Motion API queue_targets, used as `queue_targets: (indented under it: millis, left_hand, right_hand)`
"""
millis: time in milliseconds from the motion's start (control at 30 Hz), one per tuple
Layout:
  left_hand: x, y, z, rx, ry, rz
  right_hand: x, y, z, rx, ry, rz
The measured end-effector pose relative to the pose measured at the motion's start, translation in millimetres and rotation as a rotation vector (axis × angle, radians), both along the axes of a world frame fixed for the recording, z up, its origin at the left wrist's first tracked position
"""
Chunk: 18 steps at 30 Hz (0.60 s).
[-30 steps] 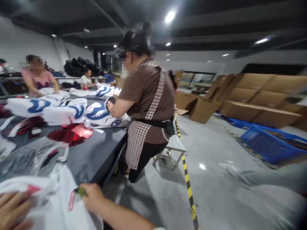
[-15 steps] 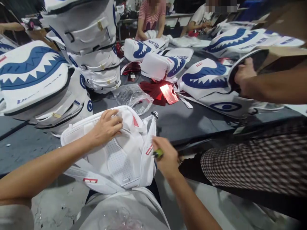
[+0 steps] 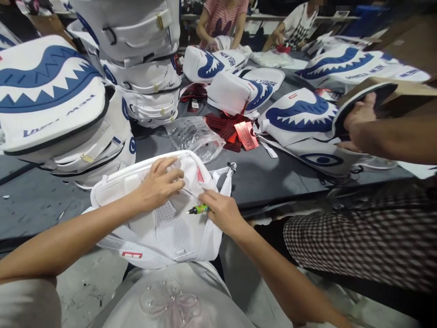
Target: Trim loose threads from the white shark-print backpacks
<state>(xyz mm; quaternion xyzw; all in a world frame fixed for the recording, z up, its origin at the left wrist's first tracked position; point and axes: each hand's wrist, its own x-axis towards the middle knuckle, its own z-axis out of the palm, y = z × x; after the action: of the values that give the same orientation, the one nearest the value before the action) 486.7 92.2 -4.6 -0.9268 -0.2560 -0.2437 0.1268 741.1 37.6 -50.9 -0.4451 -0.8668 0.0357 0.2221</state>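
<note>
A white backpack (image 3: 164, 223) lies back-side up at the near edge of the grey table (image 3: 259, 173), partly over my lap. My left hand (image 3: 159, 184) presses on its upper part, fingers curled on the fabric near the top seam. My right hand (image 3: 218, 210) rests on the bag's right side, closed around a small green tool (image 3: 198, 209) that points left toward my left hand. A white strap with a black end (image 3: 229, 169) sticks up at the bag's right corner.
Stacks of white backpacks with blue shark mouths (image 3: 51, 95) rise at the left and middle. A clear plastic bag (image 3: 196, 136) and red tags (image 3: 244, 134) lie beyond. A co-worker's arm (image 3: 389, 136) at the right holds a bag; two people work at the far end.
My view dropped from the room to the table. My right hand moved left onto the backpack with the green tool; my left hand stayed pressed on the bag.
</note>
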Motion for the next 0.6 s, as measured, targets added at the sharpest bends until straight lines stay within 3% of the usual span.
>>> queue_targets:
  millis: [100,167,300,400,600]
  left_hand:
    - [-4,0,-3.7,0.046,-0.033,-0.021]
    - [-7,0,-6.0,0.013,-0.029,0.006]
    - [-14,3,-8.3,-0.080,-0.051,0.010]
    - [-20,2,-8.8,-0.038,-0.117,-0.020]
    - [-27,18,-30.6,-0.004,-0.231,-0.069]
  right_hand:
    - [-9,9,9.1,0.283,-0.002,0.001]
    - [-15,19,10.8,0.364,-0.010,-0.008]
    - [-34,39,13.4,0.313,-0.023,0.079]
    - [-50,48,19.6,0.328,-0.083,0.168]
    - [-52,60,10.4,0.417,-0.199,0.128]
